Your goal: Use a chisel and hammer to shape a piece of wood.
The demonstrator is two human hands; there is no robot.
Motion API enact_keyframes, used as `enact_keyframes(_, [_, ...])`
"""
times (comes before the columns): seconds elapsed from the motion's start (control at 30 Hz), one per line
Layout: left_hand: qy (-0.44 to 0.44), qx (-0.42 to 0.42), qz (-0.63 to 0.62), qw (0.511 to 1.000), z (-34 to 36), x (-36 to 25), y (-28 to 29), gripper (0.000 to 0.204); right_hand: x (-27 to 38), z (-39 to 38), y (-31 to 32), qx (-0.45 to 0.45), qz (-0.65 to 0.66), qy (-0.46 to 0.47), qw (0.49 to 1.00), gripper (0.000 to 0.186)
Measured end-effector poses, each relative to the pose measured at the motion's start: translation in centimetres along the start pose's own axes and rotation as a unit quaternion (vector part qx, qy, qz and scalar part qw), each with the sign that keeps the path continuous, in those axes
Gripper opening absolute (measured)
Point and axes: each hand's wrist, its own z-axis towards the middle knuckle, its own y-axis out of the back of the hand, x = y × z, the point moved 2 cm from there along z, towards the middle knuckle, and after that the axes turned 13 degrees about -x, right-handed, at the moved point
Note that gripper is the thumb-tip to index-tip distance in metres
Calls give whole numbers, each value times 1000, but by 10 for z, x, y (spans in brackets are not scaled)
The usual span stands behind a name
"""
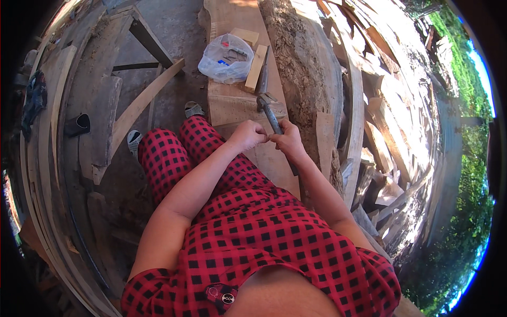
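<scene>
My right hand is closed round the handle of a hammer, whose metal head points away from me over the wooden plank. Close beside it, my left hand is closed, thumb and fingertips pinched together and almost meeting the right fingertips. Whatever the pinch holds is too small to make out. Beyond the hammer lie a light wooden block and a dark, slim tool. To their left rests a clear plastic bag with small items inside, some blue and red.
A rough, bark-edged log slab runs along the plank's right side. Farther right, split wood is piled up. At the left stand weathered boards, a slanting wooden strip and a dark cup-like piece.
</scene>
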Motion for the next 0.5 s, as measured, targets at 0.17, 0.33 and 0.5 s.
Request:
enact_keyframes(0.17, [2,4,-51,999,3,5,-5,15,6,2,0,10,-11,32,999,26])
enact_keyframes(0.33, [182,101,-193,959,3,-2,-1,14,24,2,15,46,59,-68,995,22])
enact_keyframes(0.5, [212,71,-251,942,6,2,4,18,37,2,26,-1,73,-44,996,21])
